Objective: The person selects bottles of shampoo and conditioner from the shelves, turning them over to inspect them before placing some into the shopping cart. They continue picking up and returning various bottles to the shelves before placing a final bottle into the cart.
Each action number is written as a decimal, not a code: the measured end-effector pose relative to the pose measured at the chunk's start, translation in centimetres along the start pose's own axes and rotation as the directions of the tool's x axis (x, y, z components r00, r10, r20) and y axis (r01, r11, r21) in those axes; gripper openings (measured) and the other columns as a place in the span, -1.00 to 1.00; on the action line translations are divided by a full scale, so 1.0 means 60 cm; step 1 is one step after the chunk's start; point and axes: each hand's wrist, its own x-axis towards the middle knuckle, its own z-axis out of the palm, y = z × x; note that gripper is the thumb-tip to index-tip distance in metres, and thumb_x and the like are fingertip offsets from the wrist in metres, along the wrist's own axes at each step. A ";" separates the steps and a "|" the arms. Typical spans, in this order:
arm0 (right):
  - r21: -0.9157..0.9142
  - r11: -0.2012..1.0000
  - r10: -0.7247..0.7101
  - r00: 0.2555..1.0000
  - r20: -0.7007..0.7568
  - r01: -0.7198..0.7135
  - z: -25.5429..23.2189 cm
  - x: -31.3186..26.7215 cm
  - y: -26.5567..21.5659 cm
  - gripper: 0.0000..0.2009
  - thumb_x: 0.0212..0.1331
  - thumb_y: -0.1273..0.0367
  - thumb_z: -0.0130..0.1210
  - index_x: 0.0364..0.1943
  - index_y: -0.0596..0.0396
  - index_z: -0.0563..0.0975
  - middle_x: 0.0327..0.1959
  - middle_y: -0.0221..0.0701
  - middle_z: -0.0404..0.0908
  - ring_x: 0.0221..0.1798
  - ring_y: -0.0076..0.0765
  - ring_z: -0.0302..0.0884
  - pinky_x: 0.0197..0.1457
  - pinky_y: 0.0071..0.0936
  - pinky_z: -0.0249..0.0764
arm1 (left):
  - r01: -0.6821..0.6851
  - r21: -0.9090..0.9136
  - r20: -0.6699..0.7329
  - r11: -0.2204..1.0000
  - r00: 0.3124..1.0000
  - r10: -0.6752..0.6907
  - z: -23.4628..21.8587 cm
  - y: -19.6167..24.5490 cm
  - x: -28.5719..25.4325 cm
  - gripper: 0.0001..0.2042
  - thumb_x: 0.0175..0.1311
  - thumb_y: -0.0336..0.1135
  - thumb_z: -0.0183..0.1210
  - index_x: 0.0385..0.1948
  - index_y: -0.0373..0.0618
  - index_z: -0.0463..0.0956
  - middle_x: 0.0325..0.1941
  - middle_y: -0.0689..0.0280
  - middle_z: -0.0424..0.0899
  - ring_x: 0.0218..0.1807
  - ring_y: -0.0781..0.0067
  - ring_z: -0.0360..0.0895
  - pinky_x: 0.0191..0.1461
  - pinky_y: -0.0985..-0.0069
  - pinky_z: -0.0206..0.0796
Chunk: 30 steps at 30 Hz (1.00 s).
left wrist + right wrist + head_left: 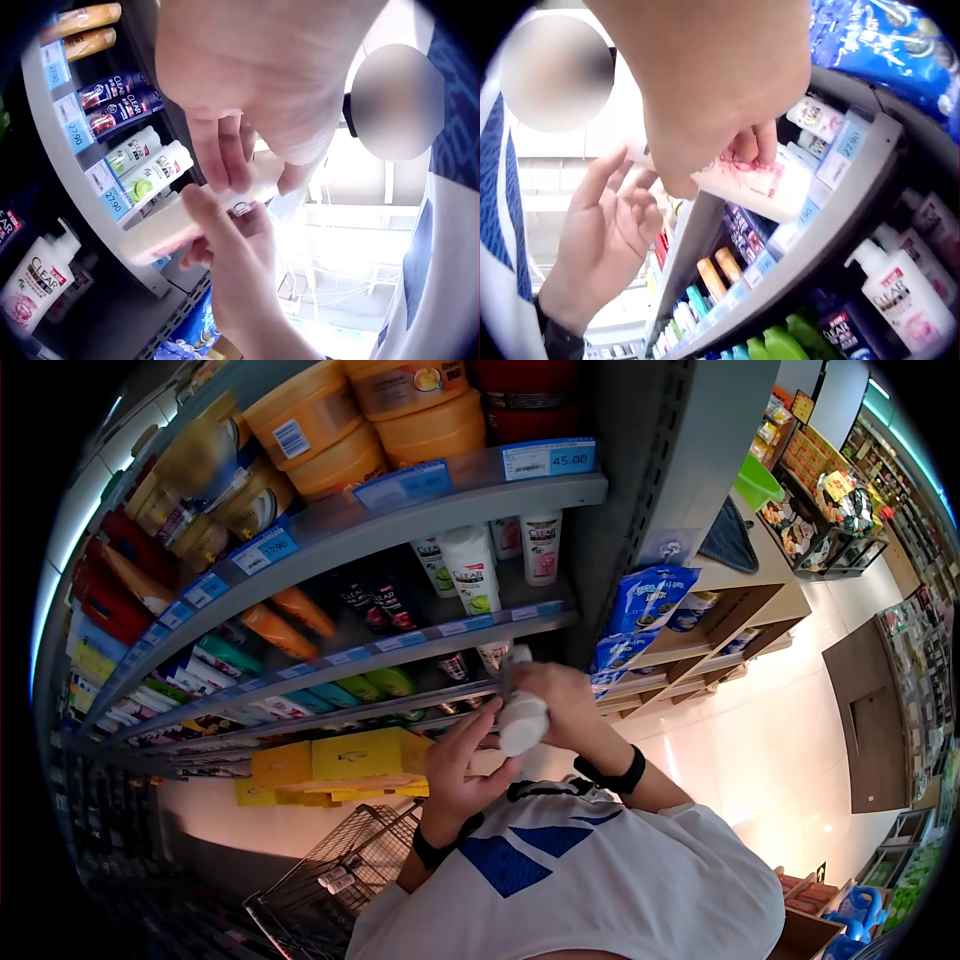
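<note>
My right hand [562,698] grips a white bottle [522,715] with pink print [757,184] in front of the shampoo shelves, fingers curled round its body [172,225]. My left hand [462,760] is beside it with fingers spread loosely [607,225], and its fingertips [225,161] touch the bottle's lower end. It does not close round the bottle. Both wrists wear black bands. Just behind the hands, the shelf [400,635] holds more white Clear bottles [472,570].
Grey shelves carry shampoo tubes and bottles with blue price tags [545,458]; orange tubs [330,430] stand on the top shelf. Blue packs [648,600] hang at the shelf end. Below are yellow boxes [340,760] and a wire shopping cart [330,870]. An open aisle lies to the right.
</note>
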 end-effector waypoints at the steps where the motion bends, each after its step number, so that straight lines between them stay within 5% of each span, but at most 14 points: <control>1: -0.060 0.997 0.045 0.998 -0.052 -0.048 -0.009 0.008 0.002 -0.46 -0.21 0.26 0.52 -0.06 0.01 0.53 0.00 -0.28 0.67 -0.15 -0.07 0.69 -0.15 -0.27 0.62 | 0.006 -0.010 0.032 1.000 0.999 -0.006 -0.004 -0.006 -0.007 -0.37 0.13 -0.51 0.41 0.29 -0.29 0.39 0.17 -0.12 0.67 -0.22 0.33 0.77 -0.09 0.49 0.59; 4: -0.223 0.954 0.129 0.947 -0.294 -0.199 -0.020 0.052 0.001 -0.44 -0.15 0.23 0.60 -0.08 0.05 0.52 -0.01 -0.25 0.67 -0.14 -0.06 0.71 -0.18 -0.28 0.64 | 0.116 0.034 0.007 0.993 0.993 -0.117 -0.003 -0.008 -0.012 -0.45 0.15 -0.51 0.40 0.23 -0.25 0.49 0.17 -0.05 0.68 -0.27 0.36 0.76 -0.19 0.52 0.61; 5: -0.131 0.969 0.147 0.914 -0.377 -0.210 -0.015 0.062 0.014 -0.42 -0.14 0.22 0.63 -0.08 0.09 0.50 0.00 -0.22 0.66 -0.10 -0.03 0.71 -0.15 -0.28 0.66 | 0.118 0.037 0.003 0.992 0.993 -0.118 -0.004 -0.008 -0.017 -0.45 0.15 -0.51 0.40 0.23 -0.25 0.49 0.17 -0.05 0.68 -0.27 0.36 0.76 -0.19 0.52 0.61; 8: 0.101 0.957 0.291 0.880 -0.376 -0.273 0.006 0.074 0.054 -0.37 -0.12 0.39 0.63 0.04 0.18 0.47 0.02 -0.18 0.61 0.02 -0.23 0.65 0.05 -0.37 0.59 | 0.222 0.066 0.010 0.973 0.975 -0.223 -0.012 -0.013 -0.035 -0.47 0.19 -0.52 0.38 0.24 -0.27 0.48 0.15 0.01 0.70 -0.27 0.39 0.76 -0.18 0.52 0.60; 10: 0.072 0.974 0.226 0.886 -0.406 -0.215 0.019 0.084 0.071 -0.40 -0.09 0.40 0.61 0.05 0.18 0.49 0.03 -0.20 0.61 0.01 -0.26 0.65 0.06 -0.38 0.58 | 0.233 0.105 -0.014 0.967 0.973 -0.232 -0.018 -0.017 -0.044 -0.49 0.21 -0.52 0.36 0.24 -0.29 0.48 0.12 0.07 0.72 -0.30 0.42 0.74 -0.18 0.53 0.59; 14: 0.175 0.921 0.388 0.856 -0.342 -0.348 0.039 0.095 0.084 -0.43 -0.05 0.40 0.59 0.06 0.19 0.52 0.03 -0.25 0.62 0.02 -0.26 0.65 0.10 -0.40 0.56 | 0.278 0.117 -0.058 0.953 0.960 -0.273 -0.026 -0.023 -0.056 -0.53 0.23 -0.52 0.35 0.20 -0.30 0.51 0.09 0.09 0.73 -0.34 0.43 0.72 -0.19 0.54 0.58; 17: 0.074 0.953 0.301 0.884 -0.357 -0.295 0.047 0.106 0.095 -0.41 -0.07 0.39 0.60 0.06 0.21 0.52 -0.04 -0.25 0.65 -0.05 -0.30 0.67 0.01 -0.43 0.58 | 0.300 0.142 -0.099 0.943 0.952 -0.288 -0.025 -0.024 -0.063 -0.54 0.23 -0.52 0.35 0.19 -0.30 0.51 0.04 0.09 0.74 -0.37 0.43 0.70 -0.22 0.54 0.57; 19: 0.201 0.860 0.510 0.811 -0.287 -0.469 0.055 0.114 0.097 -0.37 -0.07 0.35 0.58 0.12 0.19 0.51 -0.14 -0.22 0.64 -0.24 -0.27 0.66 -0.15 -0.36 0.60 | 0.315 0.213 -0.087 0.925 0.949 -0.303 -0.025 -0.026 -0.064 -0.56 0.23 -0.52 0.36 0.17 -0.30 0.53 -0.01 0.09 0.75 -0.37 0.44 0.70 -0.25 0.53 0.56; 22: 0.167 0.812 0.584 0.773 -0.248 -0.559 0.057 0.127 0.105 -0.33 -0.10 0.33 0.59 0.16 0.17 0.51 -0.17 -0.25 0.65 -0.32 -0.35 0.64 -0.22 -0.38 0.59 | 0.322 0.228 -0.068 0.919 0.947 -0.315 -0.023 -0.029 -0.066 -0.59 0.22 -0.51 0.37 0.13 -0.30 0.56 -0.07 0.08 0.75 -0.38 0.44 0.70 -0.27 0.52 0.55; 30: 0.233 0.861 0.507 0.789 -0.346 -0.452 0.069 0.128 0.138 -0.29 0.02 0.35 0.51 0.32 0.15 0.46 -0.07 -0.25 0.60 -0.36 -0.38 0.60 -0.27 -0.41 0.55 | 0.319 0.286 -0.004 0.904 0.943 -0.332 -0.014 -0.030 -0.074 -0.63 0.20 -0.50 0.37 0.07 -0.25 0.60 -0.10 0.12 0.76 -0.38 0.38 0.73 -0.28 0.50 0.56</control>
